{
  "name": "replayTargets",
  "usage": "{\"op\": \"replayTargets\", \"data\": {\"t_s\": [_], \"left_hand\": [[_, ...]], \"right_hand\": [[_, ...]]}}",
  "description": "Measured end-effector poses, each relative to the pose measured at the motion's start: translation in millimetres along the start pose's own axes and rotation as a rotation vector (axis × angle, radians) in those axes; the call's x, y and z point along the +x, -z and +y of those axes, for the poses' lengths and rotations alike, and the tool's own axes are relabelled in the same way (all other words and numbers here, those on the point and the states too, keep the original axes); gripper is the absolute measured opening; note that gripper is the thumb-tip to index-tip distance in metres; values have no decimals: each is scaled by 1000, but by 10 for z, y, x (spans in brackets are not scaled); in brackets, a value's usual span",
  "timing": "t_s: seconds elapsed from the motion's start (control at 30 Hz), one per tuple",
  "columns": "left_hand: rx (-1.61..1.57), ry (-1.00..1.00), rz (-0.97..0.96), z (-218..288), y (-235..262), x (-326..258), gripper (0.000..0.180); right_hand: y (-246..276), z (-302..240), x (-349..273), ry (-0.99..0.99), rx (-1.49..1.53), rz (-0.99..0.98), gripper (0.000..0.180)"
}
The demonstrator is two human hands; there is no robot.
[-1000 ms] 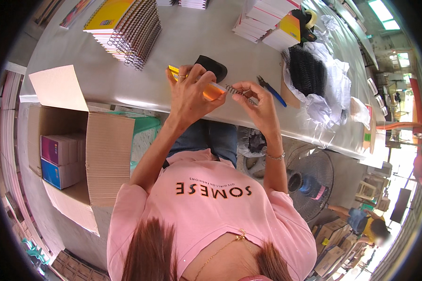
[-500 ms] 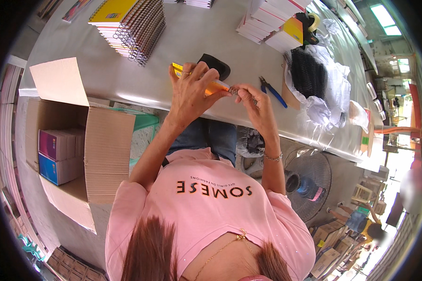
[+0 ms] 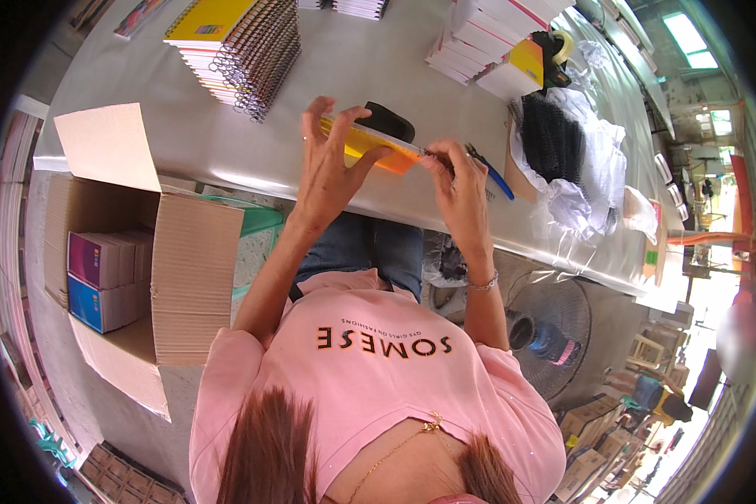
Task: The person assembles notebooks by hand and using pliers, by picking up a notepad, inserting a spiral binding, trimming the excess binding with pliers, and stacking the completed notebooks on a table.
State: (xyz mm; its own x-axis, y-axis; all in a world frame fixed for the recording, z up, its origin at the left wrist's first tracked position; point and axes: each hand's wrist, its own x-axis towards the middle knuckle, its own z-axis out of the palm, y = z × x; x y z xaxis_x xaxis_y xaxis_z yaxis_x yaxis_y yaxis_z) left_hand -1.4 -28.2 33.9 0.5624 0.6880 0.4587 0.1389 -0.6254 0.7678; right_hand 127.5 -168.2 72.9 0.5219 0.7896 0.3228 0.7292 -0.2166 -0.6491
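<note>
Yellow-covered and thin, the notebook [image 3: 368,143] sits edge-on between my two hands above the near edge of the grey tabletop [image 3: 353,67]. My left hand [image 3: 328,172] grips its left end, thumb under the cover and fingers [image 3: 315,126] spread upright behind it, closed on the book rather than loose. My right hand [image 3: 458,189] pinches at the notebook's right end, where a dark wire spiral [image 3: 435,155] meets the cover; thumb and forefinger are drawn narrow there, though whether they clamp the wire itself or only the cover's edge I cannot tell. A black oblong object [image 3: 386,122] lies on the tabletop just behind the notebook, and a blue-handled tool [image 3: 489,170] rests just beyond my right fingertips. Toward the far left of the tabletop stands a stack of spiral-bound notebooks [image 3: 239,42] with a yellow cover on top; toward the far right are stacks of white unbound pads [image 3: 487,46] and, past them, a bundle of black wire coils [image 3: 550,139] on clear plastic. Below the tabletop's left corner an open cardboard box [image 3: 189,277] holds purple and blue packets [image 3: 101,277]. A floor fan [image 3: 550,332] stands under the tabletop's right side.
</note>
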Motion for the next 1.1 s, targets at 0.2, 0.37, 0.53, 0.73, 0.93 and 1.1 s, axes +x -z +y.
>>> {"op": "replayTargets", "data": {"t_s": [0.2, 0.37, 0.53, 0.73, 0.93, 1.1], "left_hand": [[38, -75, -109, -147, 153, -56, 46], [75, -38, -138, -210, 444, -50, 49], [-21, -8, -93, -247, 419, -92, 60], [-18, 10, -113, -224, 336, -61, 66], [-31, -30, -105, -213, 321, -57, 68], [-73, -10, -72, -210, 266, -65, 72]], "right_hand": [[87, 32, 165, -133, 160, -249, 16], [-241, 137, 406, 75, 71, -214, 30], [-587, 150, 418, 194, -75, -97, 49], [-594, 271, 375, 168, -86, -143, 52], [-371, 338, 445, -91, 481, -333, 52], [-6, 689, 324, -172, 1374, -618, 31]]}}
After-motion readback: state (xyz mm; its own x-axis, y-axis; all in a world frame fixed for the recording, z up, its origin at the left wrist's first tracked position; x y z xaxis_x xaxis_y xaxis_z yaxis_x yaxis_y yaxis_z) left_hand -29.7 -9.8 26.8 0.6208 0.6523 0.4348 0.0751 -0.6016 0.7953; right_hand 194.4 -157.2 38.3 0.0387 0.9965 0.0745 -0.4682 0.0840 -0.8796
